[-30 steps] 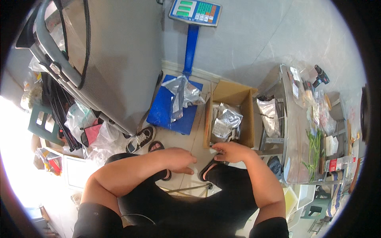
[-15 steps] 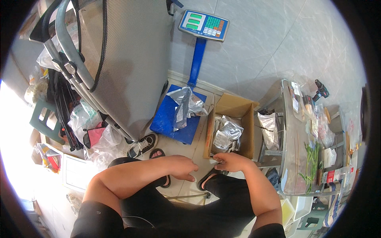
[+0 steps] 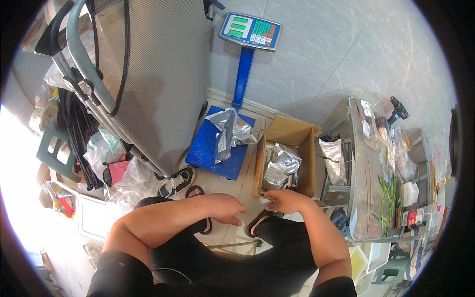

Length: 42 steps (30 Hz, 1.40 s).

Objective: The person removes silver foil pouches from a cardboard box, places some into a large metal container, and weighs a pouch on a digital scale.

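Note:
My left hand (image 3: pixel 225 209) hangs over my lap with loosely bent fingers apart and nothing seen in it. Close to the near edge of an open cardboard box (image 3: pixel 309 166), my right hand (image 3: pixel 285 201) has its thumb and forefinger apart, and it shows no object; its other fingers are partly hidden. Inside the box lie crumpled silver foil pouches (image 3: pixel 283 166). Beyond my left hand stands a blue platform scale (image 3: pixel 200 153), with more silver foil bags (image 3: pixel 226 136) lying on its plate. Its display head (image 3: pixel 251 31) sits on a blue post.
A large grey mesh folding chair or bed (image 3: pixel 158 84) stands at the left, with plastic bags (image 3: pixel 131 178) beside it. On the right, a table (image 3: pixel 361 198) bears green stalks (image 3: pixel 387 203) and a drill (image 3: pixel 397 110). A filled silver bag (image 3: pixel 335 161) stands between box and table.
The whole view has shifted very slightly. Both hands keep nearly the same place and pose, and the foil bags lie as before.

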Available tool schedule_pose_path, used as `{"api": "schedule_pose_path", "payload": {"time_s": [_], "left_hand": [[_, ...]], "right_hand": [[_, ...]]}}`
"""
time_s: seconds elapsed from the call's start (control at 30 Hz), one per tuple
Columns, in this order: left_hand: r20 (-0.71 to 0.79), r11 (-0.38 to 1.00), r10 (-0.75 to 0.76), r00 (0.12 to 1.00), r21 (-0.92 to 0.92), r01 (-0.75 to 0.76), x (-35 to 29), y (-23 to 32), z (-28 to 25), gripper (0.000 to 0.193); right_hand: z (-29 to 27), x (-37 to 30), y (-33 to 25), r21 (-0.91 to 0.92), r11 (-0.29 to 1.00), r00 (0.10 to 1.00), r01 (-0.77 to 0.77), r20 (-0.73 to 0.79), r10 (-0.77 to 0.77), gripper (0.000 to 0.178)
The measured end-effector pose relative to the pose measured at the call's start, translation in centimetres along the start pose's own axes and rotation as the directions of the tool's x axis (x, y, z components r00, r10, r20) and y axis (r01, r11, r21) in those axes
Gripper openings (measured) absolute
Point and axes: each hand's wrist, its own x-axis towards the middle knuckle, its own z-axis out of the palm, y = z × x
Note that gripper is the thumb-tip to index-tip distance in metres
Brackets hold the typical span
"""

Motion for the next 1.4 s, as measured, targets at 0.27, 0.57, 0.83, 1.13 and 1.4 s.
{"api": "schedule_pose_path", "payload": {"time_s": [0.27, 0.57, 0.83, 1.13, 1.4], "left_hand": [[0.026, 1.0, -0.029, 0.999, 0.0, 0.029, 0.1, 0.0, -0.04, 0.051], [0.002, 1.0, 0.004, 1.0, 0.001, -0.004, 0.26, -0.55, 0.4, 0.052], [0.017, 1.0, -0.002, 1.0, 0.016, 0.002, 0.23, -0.17, 0.01, 0.052], [0.019, 1.0, -0.015, 1.0, 0.006, 0.015, 0.2, -0.15, 0.05, 0.052], [0.019, 1.0, -0.011, 1.0, 0.005, 0.011, 0.37, -0.37, 0.24, 0.052]], "right_hand": [[0.05, 0.01, 0.2, -0.007, 1.0, 1.0, 0.02, -0.009, -0.02, 0.057], [-0.41, -0.22, -0.33, -0.004, 1.0, 1.0, 0.004, 0.014, -0.003, 0.058], [-0.62, -0.38, -0.48, 0.022, 0.999, 0.999, -0.029, 0.034, 0.028, 0.058], [-0.41, -0.1, 0.04, 0.013, 1.0, 0.999, -0.021, 0.027, 0.02, 0.061], [-0.38, -0.3, 0.0, 0.027, 0.999, 1.0, -0.019, 0.015, 0.019, 0.06]]}}
